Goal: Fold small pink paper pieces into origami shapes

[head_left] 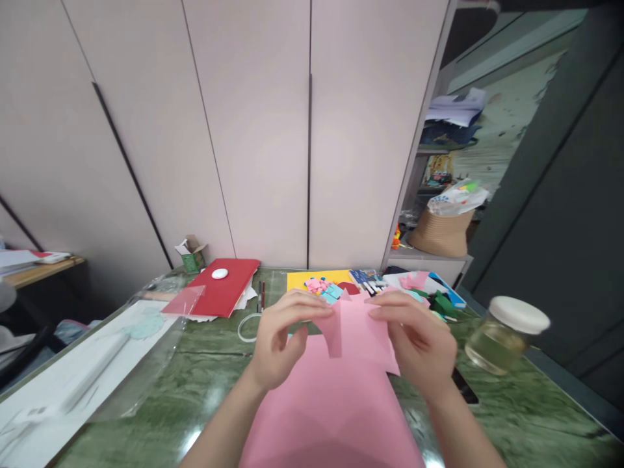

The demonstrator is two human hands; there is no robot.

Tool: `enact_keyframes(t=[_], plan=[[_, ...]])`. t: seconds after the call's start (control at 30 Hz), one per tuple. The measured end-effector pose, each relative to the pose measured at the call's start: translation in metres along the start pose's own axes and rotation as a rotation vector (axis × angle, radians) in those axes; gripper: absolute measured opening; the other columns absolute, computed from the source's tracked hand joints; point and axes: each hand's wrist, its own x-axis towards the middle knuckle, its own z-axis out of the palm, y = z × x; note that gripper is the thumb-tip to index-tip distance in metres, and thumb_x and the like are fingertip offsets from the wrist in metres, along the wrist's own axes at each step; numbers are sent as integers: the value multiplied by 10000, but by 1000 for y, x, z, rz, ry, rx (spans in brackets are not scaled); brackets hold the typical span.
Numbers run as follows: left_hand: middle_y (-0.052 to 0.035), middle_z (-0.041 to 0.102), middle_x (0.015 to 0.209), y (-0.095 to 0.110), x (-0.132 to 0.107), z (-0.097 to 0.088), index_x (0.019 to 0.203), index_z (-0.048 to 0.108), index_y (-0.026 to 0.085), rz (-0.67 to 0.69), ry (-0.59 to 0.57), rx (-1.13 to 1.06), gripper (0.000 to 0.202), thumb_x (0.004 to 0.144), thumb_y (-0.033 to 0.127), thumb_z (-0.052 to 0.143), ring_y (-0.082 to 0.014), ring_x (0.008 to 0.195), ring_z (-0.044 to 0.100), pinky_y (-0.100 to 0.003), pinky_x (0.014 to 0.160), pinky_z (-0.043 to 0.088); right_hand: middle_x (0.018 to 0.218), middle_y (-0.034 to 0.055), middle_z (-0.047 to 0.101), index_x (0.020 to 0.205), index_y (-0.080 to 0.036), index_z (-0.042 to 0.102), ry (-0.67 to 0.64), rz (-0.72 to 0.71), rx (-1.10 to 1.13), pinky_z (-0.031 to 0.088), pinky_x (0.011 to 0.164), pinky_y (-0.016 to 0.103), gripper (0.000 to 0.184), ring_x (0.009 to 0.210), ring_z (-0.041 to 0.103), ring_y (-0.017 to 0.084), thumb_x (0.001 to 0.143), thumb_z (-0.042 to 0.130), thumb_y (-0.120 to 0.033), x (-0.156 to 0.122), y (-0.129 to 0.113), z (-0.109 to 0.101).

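Above the table, a small piece of pink paper is held up between my two hands. My left hand has its fingertips on the darker, curled flap at the paper's left side, with the thumb below. On the right side, my right hand grips the paper, its fingers along the upper edge and its thumb partly hidden behind. Beneath both hands lies a large pink sheet, reaching to the near edge of the view.
A lidded glass jar stands at right, near a dark phone. A white tape roll, red folder and plastic-covered white sheet lie left. Behind are paper scraps, markers and a yellow sheet.
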Motion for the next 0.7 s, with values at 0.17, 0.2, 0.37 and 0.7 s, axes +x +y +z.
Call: enact_keyframes(t=[0.17,0.2,0.37,0.7], plan=[[-17,689,741,-1,-2,14,759,700,233,-163,152,-37,160,736,80,660,-173,750,610,-318,759,467,865,43,675,931,-281,643,-25,-68,-33,481,715,376,344,826,620,194,809,489,2,0,-1,4],[-9,681,735,-1,-3,17,751,684,229,-224,190,-64,155,725,76,669,-163,740,607,-301,747,468,868,44,677,935,-282,642,-35,-80,-38,482,710,377,344,816,620,194,808,491,0,0,-1,4],[-14,666,762,-1,-3,19,787,664,201,-355,182,-116,151,701,77,673,-161,759,600,-277,733,460,895,46,694,927,-285,652,-67,-93,-61,491,690,375,311,787,629,194,808,509,-35,-1,0,4],[-86,559,1216,3,-2,14,732,622,206,-231,134,-39,64,795,200,626,-252,1148,487,-393,959,381,901,47,689,924,-275,650,-149,-137,-39,481,712,366,363,804,635,186,789,466,7,2,-2,7]])
